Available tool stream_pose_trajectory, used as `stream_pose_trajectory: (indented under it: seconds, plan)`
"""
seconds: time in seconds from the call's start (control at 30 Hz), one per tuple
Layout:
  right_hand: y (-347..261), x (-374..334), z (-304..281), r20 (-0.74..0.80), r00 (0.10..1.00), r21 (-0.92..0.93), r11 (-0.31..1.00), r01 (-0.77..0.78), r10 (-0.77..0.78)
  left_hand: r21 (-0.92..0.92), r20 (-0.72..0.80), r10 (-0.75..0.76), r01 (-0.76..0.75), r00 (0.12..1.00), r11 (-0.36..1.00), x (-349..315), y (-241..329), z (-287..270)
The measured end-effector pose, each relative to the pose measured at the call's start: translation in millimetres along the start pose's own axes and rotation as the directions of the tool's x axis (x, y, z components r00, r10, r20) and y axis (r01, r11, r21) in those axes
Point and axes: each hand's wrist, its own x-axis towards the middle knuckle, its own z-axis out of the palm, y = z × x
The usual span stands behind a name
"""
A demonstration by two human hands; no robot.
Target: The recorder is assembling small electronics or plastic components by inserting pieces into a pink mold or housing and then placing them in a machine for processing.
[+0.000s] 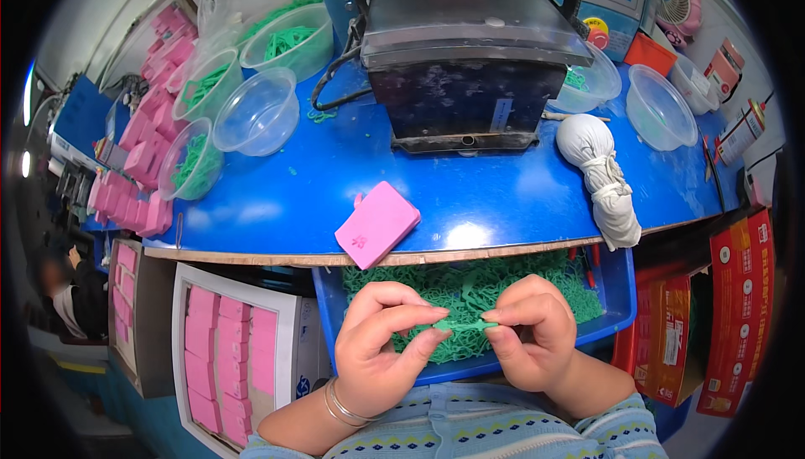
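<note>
My left hand [376, 348] and my right hand [537, 335] pinch the two ends of a small green rubbery piece [464, 325], stretched level between thumbs and forefingers. Directly below it lies a blue tray [619, 311] heaped with thin green strips [537, 273]. On the table's front edge, beyond my left hand, rests a pink block [379, 223] with a small mark on one corner. A white cloth bundle [597, 176], tied round with a rounded head, lies on the table past my right hand.
A dark press machine [465, 90] stands on the blue table [335, 182]. Clear plastic bowls [256, 115], some with green strips, flank it. Pink blocks pile up at left; a white box [180, 333] holds more. Red cartons [738, 316] stand at right. A person [80, 291] sits far left.
</note>
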Motion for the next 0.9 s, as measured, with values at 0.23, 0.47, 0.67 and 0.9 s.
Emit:
stream_pose_trajectory:
  seconds: [0.23, 0.47, 0.67, 0.9]
  plan:
    - [1.5, -2.0, -1.0, 0.012, 0.999, -0.011, 1.0, -0.029, 0.03, -0.017, -0.035, 0.069, -0.07, 0.997, 0.997, -1.6, 0.4, -0.1]
    - [-4.2, 13.2, -23.2, -0.02, 0.982, -0.332, 0.928, 0.168, -0.185, 0.839, 0.086, 0.336, -0.25, 0.938, 0.483, 33.5, -2.1, -16.3]
    - [2.2, 83.0, -102.1, -0.342, 0.704, -0.704, 0.666, 0.247, -0.622, 0.853, 0.044, 0.065, -0.072, 0.997, 0.516, 43.5, -21.9, -25.3]
    - [-16.6, 101.8, -98.8, -0.186, 0.854, -0.688, 0.685, 0.24, -0.486, 0.237, 0.034, -0.001, -0.007, 0.999, 0.972, 25.0, -27.5, -29.3]
